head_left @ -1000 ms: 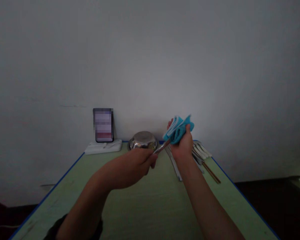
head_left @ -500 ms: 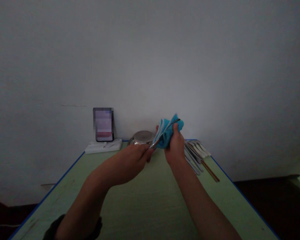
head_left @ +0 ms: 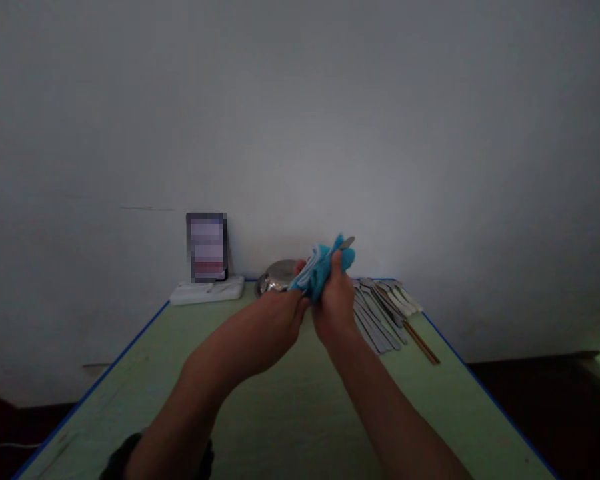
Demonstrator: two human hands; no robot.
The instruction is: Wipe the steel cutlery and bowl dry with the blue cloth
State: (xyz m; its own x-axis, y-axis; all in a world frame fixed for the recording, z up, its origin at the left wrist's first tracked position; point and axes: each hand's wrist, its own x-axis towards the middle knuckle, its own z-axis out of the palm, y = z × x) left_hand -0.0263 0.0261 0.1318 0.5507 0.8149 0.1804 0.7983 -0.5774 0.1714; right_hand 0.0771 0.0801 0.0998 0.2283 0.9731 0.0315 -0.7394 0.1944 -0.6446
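Note:
My right hand (head_left: pixel 334 303) is closed round a folded blue cloth (head_left: pixel 319 268), held above the green table (head_left: pixel 290 407). A metal utensil runs through the cloth, and its tip (head_left: pixel 347 242) sticks out at the top right. My left hand (head_left: pixel 279 319) is closed on the utensil's handle end, right against the cloth and the right hand. Both hands meet over the far middle of the table.
A steel bowl (head_left: pixel 276 277) lies upside down behind the hands. Several metal utensils (head_left: pixel 380 310) and a brown stick (head_left: pixel 422 343) lie in a row at the far right. A white tray (head_left: pixel 207 291) with a standing card (head_left: pixel 207 247) sits at the far left by the wall.
The right hand with the cloth has slid left along the utensil toward the left hand. The utensil's tip now shows past the cloth, and the two hands touch.

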